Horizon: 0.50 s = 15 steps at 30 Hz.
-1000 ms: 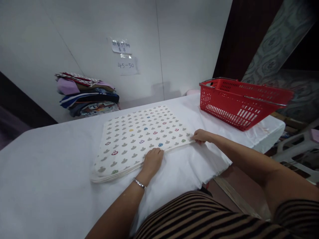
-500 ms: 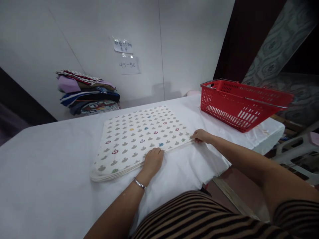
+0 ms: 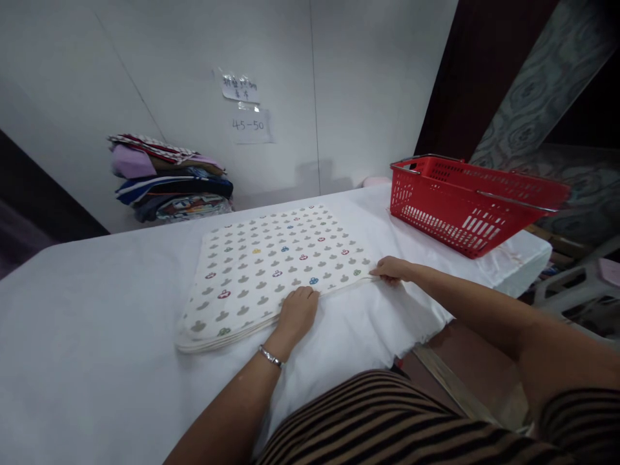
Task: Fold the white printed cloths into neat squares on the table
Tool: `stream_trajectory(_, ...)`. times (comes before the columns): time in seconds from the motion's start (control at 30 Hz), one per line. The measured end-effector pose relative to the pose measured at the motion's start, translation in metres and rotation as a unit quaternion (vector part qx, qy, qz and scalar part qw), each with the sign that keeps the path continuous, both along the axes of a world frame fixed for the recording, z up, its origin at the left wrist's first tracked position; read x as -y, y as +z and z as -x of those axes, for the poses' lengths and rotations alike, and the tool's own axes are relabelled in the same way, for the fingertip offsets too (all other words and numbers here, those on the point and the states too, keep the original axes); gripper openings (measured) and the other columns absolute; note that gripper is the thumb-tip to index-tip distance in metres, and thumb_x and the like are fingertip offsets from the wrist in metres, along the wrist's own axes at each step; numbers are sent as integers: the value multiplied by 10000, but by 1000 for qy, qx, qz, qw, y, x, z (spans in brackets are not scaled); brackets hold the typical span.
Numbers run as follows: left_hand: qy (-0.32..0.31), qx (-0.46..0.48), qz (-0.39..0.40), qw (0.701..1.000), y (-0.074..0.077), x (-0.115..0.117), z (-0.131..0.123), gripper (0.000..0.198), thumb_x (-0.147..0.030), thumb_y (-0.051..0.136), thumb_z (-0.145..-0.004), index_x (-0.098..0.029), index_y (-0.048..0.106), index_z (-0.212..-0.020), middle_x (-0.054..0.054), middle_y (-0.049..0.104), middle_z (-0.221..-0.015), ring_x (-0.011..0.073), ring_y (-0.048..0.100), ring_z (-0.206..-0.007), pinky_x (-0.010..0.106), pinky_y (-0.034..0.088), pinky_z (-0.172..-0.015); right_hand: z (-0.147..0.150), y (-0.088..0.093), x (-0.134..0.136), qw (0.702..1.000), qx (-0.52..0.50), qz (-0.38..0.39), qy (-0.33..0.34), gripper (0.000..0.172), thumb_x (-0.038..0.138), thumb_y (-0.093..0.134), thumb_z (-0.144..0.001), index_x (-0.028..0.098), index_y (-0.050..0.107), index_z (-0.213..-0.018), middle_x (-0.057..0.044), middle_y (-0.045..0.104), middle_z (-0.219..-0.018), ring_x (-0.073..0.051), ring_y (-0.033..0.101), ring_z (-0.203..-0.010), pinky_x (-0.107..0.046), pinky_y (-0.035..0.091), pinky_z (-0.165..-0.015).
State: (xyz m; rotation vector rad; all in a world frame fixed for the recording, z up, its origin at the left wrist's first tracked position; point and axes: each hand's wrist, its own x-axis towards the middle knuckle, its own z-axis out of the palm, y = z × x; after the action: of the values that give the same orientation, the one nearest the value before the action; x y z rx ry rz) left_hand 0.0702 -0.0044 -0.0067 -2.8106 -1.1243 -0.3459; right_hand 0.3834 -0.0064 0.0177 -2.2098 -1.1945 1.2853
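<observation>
A folded cream cloth (image 3: 271, 265) with grey, red, blue, green and yellow prints lies flat in several layers on the white-covered table. My left hand (image 3: 298, 313) is at the middle of its near edge, fingers together and curled onto the fabric; the thumb is hidden. At the near right corner, my right hand (image 3: 391, 269) pinches the edge of the same cloth between thumb and forefinger. A silver bracelet (image 3: 271, 356) circles my left wrist.
A red plastic basket (image 3: 450, 206) with metal handles stands at the table's right end. Against the wall at the back left is a stack of folded fabrics (image 3: 172, 181). Handwritten paper signs (image 3: 252, 126) hang on the wall. A pale plastic stool (image 3: 576, 290) is at the right.
My right hand has shifted very slightly at the cloth's corner, its fingers lying a bit flatter. The left hand and the cloth look the same.
</observation>
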Motion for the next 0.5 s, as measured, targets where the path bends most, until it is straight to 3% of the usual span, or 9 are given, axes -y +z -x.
stream_trajectory(0.1, 5, 1, 10, 1000, 5, 2, 1, 207, -117, 436, -873, -176, 603, -980, 61, 588, -979, 205, 515, -940, 337, 416, -781, 0, 2, 1, 1000, -18, -17, 0, 333, 322, 706, -737, 182, 450, -576, 45, 493, -398, -70, 441, -346, -172, 299, -337)
stream_trajectory(0.27, 21, -22, 29, 999, 12, 2, 1, 257, -78, 433, -832, -185, 602, -994, 67, 575, -991, 217, 506, -957, 355, 405, -785, -1, 7, 2, 996, -86, -14, -17, 249, 316, 670, -763, 173, 486, -674, -12, 598, -517, -123, 576, -480, -206, 465, -444)
stream_trajectory(0.33, 28, -32, 35, 998, 13, 1, 1, 284, -59, 417, -820, -185, 595, -1001, 69, 569, -992, 217, 503, -947, 353, 404, -773, -3, 10, 3, 993, -111, -23, -29, 249, 306, 679, -755, 172, 478, -696, -2, 585, -522, -113, 564, -474, -208, 479, -453)
stream_trajectory(0.43, 15, -43, 37, 998, 11, 2, -2, 306, -36, 392, -814, -179, 581, -1007, 71, 562, -991, 217, 495, -935, 343, 405, -754, -8, 12, 5, 985, -131, -100, -57, 280, 288, 713, -726, 186, 453, -742, 49, 539, -514, -78, 528, -450, -185, 480, -463)
stream_trajectory(0.5, -12, -46, 33, 998, 9, 3, -4, 305, -35, 381, -822, -173, 571, -1017, 70, 562, -996, 218, 491, -933, 342, 406, -757, -10, 11, 7, 987, -84, -119, -62, 288, 271, 723, -712, 190, 456, -784, 66, 513, -487, -79, 510, -423, -188, 468, -443)
